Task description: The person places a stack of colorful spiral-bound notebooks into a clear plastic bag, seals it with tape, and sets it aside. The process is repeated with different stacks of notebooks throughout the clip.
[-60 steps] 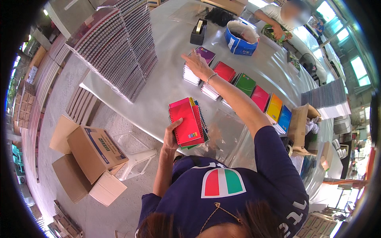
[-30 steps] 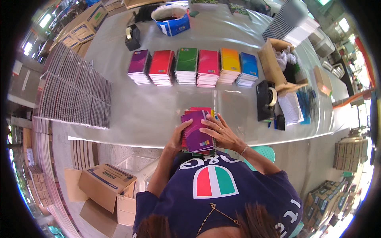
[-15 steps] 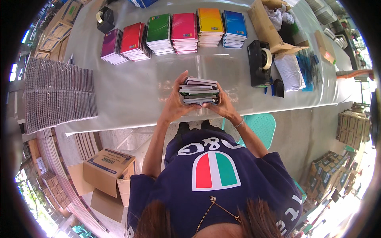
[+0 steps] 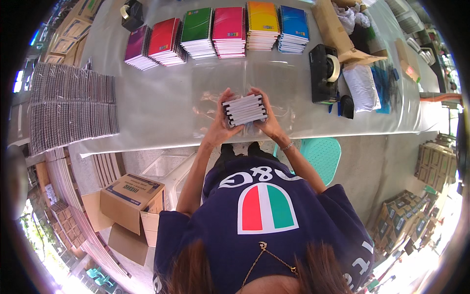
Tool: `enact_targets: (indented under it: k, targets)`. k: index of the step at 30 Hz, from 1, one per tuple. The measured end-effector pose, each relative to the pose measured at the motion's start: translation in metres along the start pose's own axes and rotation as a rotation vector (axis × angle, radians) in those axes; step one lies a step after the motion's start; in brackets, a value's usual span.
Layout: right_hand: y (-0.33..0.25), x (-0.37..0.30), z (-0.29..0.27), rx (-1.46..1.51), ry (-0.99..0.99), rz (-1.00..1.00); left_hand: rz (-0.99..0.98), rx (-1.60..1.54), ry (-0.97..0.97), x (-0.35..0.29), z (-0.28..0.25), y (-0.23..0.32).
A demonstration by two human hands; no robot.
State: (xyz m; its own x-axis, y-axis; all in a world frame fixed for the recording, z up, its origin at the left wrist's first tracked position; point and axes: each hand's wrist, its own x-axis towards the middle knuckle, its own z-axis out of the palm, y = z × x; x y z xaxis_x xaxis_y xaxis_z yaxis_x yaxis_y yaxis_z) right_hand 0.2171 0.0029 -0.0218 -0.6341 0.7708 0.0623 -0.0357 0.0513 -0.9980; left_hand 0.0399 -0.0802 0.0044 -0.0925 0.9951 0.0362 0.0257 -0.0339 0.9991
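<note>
Between my two hands is a small stack of spiral notebooks (image 4: 245, 110), held above the near edge of the table with the white page edges turned up toward me. My left hand (image 4: 223, 120) grips the stack's left side and my right hand (image 4: 268, 115) its right side, fingers wrapped round both ends. The covers of the held notebooks are mostly hidden. Beyond my hands stands a row of notebook piles: purple (image 4: 138, 47), red (image 4: 165, 41), green (image 4: 197, 33), pink (image 4: 229, 32), yellow (image 4: 263, 26) and blue (image 4: 293, 29).
Wrapped bundles of spiral notebooks (image 4: 73, 105) lie at the table's left. Tape dispensers (image 4: 323, 73) (image 4: 131, 15) stand right and far left. An open carton (image 4: 338, 32) and a white packet (image 4: 361, 88) sit at the right. An open box (image 4: 129, 196) and a green stool (image 4: 320, 157) are below.
The notebooks in my hands have gone from a loose, uneven pile to a more even stack, tilted slightly up at the right. My right fingers have moved up along its side.
</note>
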Motion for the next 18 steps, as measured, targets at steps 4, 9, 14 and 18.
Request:
enact_targets:
  k: [4, 9, 14, 18]
  targets:
    - [-0.007, -0.004, 0.017, 0.151, 0.134, 0.187, -0.098, -0.106, -0.008, -0.002, 0.004, -0.009]
    - [0.013, -0.007, 0.011, 0.014, 0.034, 0.103, -0.203, -0.226, 0.039, -0.004, -0.004, 0.000]
    - [-0.015, -0.011, 0.015, 0.158, 0.026, 0.200, -0.161, 0.004, -0.011, -0.009, -0.009, -0.013]
    - [-0.010, -0.011, 0.008, -0.054, -0.048, 0.084, -0.145, 0.050, -0.061, -0.011, -0.016, -0.016]
